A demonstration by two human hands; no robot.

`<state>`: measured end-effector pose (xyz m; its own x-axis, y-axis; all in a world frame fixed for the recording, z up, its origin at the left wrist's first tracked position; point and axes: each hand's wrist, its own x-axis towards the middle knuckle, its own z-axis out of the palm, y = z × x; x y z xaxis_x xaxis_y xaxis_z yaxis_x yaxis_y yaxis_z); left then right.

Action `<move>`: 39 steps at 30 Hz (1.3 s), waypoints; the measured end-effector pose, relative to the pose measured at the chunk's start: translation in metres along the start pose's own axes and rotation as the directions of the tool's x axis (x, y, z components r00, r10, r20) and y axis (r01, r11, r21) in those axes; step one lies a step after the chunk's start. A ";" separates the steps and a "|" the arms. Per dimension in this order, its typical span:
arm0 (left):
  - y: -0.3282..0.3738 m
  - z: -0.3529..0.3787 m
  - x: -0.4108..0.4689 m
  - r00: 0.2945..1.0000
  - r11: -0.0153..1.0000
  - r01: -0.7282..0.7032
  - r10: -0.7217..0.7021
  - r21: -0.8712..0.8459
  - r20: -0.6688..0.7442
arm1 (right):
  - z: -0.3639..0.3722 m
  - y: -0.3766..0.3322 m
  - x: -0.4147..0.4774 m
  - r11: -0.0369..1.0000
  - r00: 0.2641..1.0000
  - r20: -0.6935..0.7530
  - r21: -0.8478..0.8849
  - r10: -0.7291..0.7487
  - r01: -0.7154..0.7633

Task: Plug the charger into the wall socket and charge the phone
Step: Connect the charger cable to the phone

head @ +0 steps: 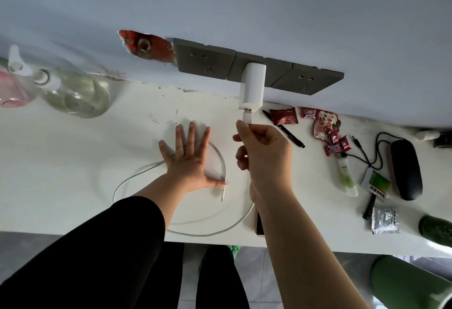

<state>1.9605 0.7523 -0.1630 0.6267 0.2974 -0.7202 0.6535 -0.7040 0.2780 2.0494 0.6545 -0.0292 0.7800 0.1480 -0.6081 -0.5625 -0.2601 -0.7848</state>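
Observation:
A white charger block (252, 87) sits in the middle panel of a grey wall socket strip (205, 60). My right hand (263, 148) pinches the cable's USB plug (247, 116), whose tip is at the charger's port. The white cable (137, 176) loops over the white counter (61, 162); its small free plug (223, 192) lies by my left thumb. My left hand (189, 159) rests flat and spread on the counter, partly over the cable. The phone (259, 224) shows only as a gold edge under my right forearm.
A clear pump bottle (73, 91) and a pink item stand at the left. Right of the charger lie a black pen (286, 130), red candy wrappers (326, 127), a small green tube (347, 176), a black case (406, 169) with a black cord, and a foil packet (385, 220).

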 end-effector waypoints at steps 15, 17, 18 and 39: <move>-0.001 0.002 0.001 1.000 1.000 -0.014 0.014 -0.004 -0.027 | -0.002 -0.002 0.010 0.913 0.972 0.170 0.349 0.160 -0.211; -0.001 0.002 0.001 1.000 1.000 -0.014 0.014 -0.003 -0.026 | -0.001 -0.002 0.010 0.910 0.971 0.183 0.356 0.154 -0.212; -0.001 0.002 0.001 1.000 1.000 -0.015 0.015 -0.002 -0.026 | -0.001 -0.002 0.011 0.910 0.971 0.187 0.358 0.151 -0.211; -0.006 0.006 0.005 0.999 0.999 -0.026 0.027 0.023 -0.027 | -0.048 0.095 0.030 0.295 0.770 0.589 -0.711 -0.245 0.638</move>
<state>1.9572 0.7540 -0.1715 0.6553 0.2962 -0.6948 0.6272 -0.7259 0.2821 2.0324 0.5885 -0.1165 0.5770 0.7398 -0.3460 0.5265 -0.6608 -0.5349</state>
